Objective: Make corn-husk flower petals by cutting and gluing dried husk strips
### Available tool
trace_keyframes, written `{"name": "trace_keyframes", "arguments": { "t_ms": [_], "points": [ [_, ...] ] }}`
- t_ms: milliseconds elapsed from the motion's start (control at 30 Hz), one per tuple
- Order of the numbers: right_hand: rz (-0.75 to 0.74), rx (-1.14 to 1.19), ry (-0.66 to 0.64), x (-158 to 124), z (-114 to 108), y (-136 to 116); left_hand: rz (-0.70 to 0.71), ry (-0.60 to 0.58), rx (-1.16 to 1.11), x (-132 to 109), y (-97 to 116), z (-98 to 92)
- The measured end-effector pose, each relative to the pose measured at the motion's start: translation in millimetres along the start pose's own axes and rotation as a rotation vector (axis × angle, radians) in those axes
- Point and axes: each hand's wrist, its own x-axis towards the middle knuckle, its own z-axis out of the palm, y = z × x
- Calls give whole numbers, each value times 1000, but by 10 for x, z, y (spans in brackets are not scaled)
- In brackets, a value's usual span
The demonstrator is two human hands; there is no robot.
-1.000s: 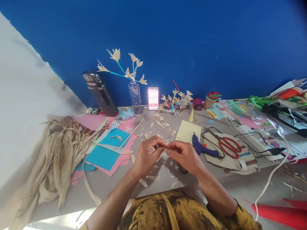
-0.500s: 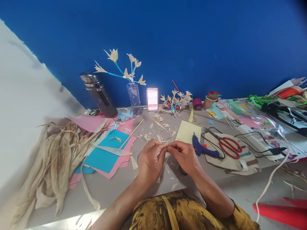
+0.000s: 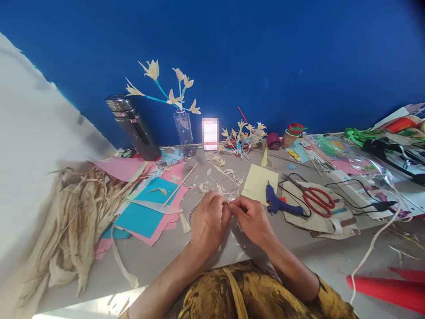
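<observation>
My left hand point(image 3: 211, 221) and my right hand point(image 3: 254, 220) meet over the grey table point(image 3: 166, 261), fingertips pinched together. What they hold between them is too small and hidden to make out. Pale husk scraps point(image 3: 204, 187) lie just beyond my fingers. A yellow paper sheet point(image 3: 260, 184) lies past my right hand, with a blue glue gun point(image 3: 282, 204) beside it. To the left of my left hand, a blue sheet point(image 3: 142, 219) rests on pink paper point(image 3: 154, 237) with a husk strip point(image 3: 156, 207) across it.
Dried husks point(image 3: 73, 235) heap at the left. Behind stand a dark flask point(image 3: 137, 130), a bottle point(image 3: 185, 135) of husk flowers, a lit screen point(image 3: 210, 134) and smaller flowers point(image 3: 241, 137). Red-handled scissors point(image 3: 318, 201) lie on cloth point(image 3: 345, 221) near a power strip point(image 3: 352, 192) at right.
My left hand has turned slightly, with its fingers closer together, and both hands still meet at the fingertips. The whole view has shifted a little.
</observation>
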Motion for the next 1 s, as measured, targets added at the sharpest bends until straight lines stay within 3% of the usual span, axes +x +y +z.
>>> {"name": "trace_keyframes", "arguments": {
  "t_ms": [200,400,633,767,1000],
  "points": [
    [13,78,-15,0,-22,27,-94,-117,-213,24,-18,-49],
    [-6,-25,-17,-30,6,23,-142,-152,-109,14,21,-79],
    [70,95,-19,-35,28,55,91,-20,-2,-33,-13,14],
    [50,105,1,-36,25,54,136,10,-34,-29,-28,31],
    [31,69,-6,-43,17,92,-54,-72,-163,-37,-57,60]
  ]
}}
